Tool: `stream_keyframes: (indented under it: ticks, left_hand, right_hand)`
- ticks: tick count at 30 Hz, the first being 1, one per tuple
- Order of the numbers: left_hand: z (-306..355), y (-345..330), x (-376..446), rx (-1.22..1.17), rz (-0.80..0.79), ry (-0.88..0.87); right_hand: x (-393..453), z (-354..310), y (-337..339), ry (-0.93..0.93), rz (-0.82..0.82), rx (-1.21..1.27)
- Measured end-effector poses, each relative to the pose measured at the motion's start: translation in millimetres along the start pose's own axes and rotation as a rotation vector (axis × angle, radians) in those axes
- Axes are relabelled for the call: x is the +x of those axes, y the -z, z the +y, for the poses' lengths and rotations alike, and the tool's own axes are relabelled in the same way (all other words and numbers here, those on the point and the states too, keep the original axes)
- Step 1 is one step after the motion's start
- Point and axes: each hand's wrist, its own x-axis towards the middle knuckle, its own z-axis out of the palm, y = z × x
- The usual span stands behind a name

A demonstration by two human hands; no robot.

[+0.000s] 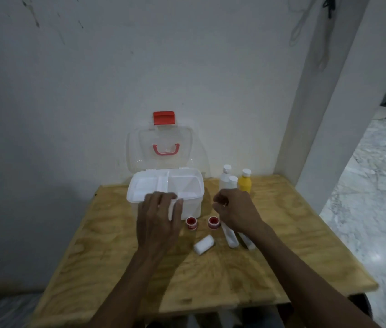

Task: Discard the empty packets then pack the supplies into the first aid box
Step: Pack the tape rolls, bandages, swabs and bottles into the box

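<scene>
The first aid box [194,185] stands open at the back of the table, with a white divided tray inside and its clear lid [161,145] upright against the wall. My left hand [160,218] lies over the box's front edge, thumb and fingers pinching a flat white pack [172,209]. To the right of the box my right hand [234,211] hovers with its fingers curled in. Two red tape rolls [191,223] [213,222] sit in front of the box. A white bandage roll [203,244] lies nearer me. Two long white tubes [230,237] [247,241] lie partly under my right wrist.
Two white bottles [225,176] [233,181] and a yellow bottle [245,183] stand at the back right, just beyond my right hand. The wooden table [211,280] ends close on the right, beside a white pillar [317,138]. A white wall is behind the box.
</scene>
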Motion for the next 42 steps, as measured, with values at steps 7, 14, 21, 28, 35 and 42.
stream_keyframes:
  ticks: [7, 14, 21, 28, 35, 42]
  left_hand:
    - [18, -29, -38, -0.023, -0.363, 0.139]
    - [13, -36, -38, 0.034, -0.452, 0.217]
    - [12, -32, -38, -0.006, -0.482, 0.25]
    - [-2, 22, -19, -0.288, -0.134, 0.251]
    - [-65, 41, 61, -0.059, -0.146, 0.314]
    - [-101, 17, 91, 0.068, -0.335, 0.326]
  right_hand:
    - [-24, 10, -23, -0.006, -0.007, -0.191]
    - [-30, 15, -34, -0.006, -0.025, -0.255]
    - [-31, 13, -34, 0.004, -0.021, -0.207]
    - [-14, -20, -9, 0.172, 0.113, 0.084]
    - [70, -75, -39, 0.261, 0.062, 0.048]
    - [117, -113, -75, 0.312, -0.054, -0.067]
